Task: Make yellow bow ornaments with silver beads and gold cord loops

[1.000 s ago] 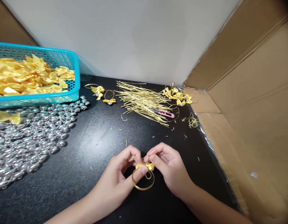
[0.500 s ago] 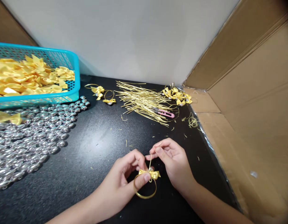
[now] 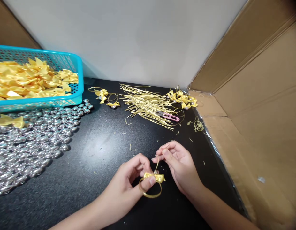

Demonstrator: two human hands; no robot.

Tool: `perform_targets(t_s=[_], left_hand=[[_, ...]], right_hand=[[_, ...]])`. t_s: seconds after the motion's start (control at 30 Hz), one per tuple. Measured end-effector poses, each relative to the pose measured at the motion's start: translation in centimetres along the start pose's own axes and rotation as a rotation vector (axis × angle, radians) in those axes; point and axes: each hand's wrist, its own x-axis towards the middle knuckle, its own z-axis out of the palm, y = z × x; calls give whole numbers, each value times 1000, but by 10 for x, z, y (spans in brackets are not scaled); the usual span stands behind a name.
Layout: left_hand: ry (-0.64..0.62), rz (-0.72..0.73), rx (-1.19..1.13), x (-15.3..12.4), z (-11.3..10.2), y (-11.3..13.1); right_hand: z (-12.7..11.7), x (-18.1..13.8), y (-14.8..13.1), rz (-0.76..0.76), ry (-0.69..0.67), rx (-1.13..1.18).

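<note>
Between thumb and fingers, my left hand (image 3: 131, 179) pinches a yellow satin bow (image 3: 159, 178) at its middle. A gold cord loop (image 3: 151, 195) hangs from the bow over my left thumb. Behind the bow a small silver bead (image 3: 156, 172) shows in part. From there a thin gold cord end (image 3: 157, 163) rises, bent, to my right hand (image 3: 180, 166), whose thumb and forefinger are closed on its tip. The two hands are close together but apart, low over the black table.
A blue basket (image 3: 80, 80) of yellow bows stands at the left, with many silver beads (image 3: 42, 140) spread before it. Cut gold cords (image 3: 145, 103) lie at the back under pink thread snips (image 3: 171, 117). Finished-looking bow loops (image 3: 182, 97) lie right of them; cardboard (image 3: 258, 95) borders the right side.
The gold cord end was straight and is now bent over toward my right hand, which has shifted slightly right. The loop under the bow has swung up a little.
</note>
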Motion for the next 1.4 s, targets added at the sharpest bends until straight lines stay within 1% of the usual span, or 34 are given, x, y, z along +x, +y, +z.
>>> perform_targets(t_s=[0.1,0.33,0.63,0.77,0.97,1.23,1.4], left_hand=[[14,-26,25,2,0,1],[46,-62,69,3,-1,6],[80,-66,84,2,0,4],[86,-55,45,2,0,3],[56,1,79,1,0,2],[49,49,162,1,1,0],[25,46,220,1,-1,-1]], right_hand=[[0,-1,0,16,-18,17],[2,-2,-2,31,3,31],[3,-3,-2,46,-34,12],[5,-5,-3,45,-47,-42],[3,-2,-6,-29,31,-182],[-1,3,-6,-4,24,-71],[-2,4,-4,-4,15,-49]])
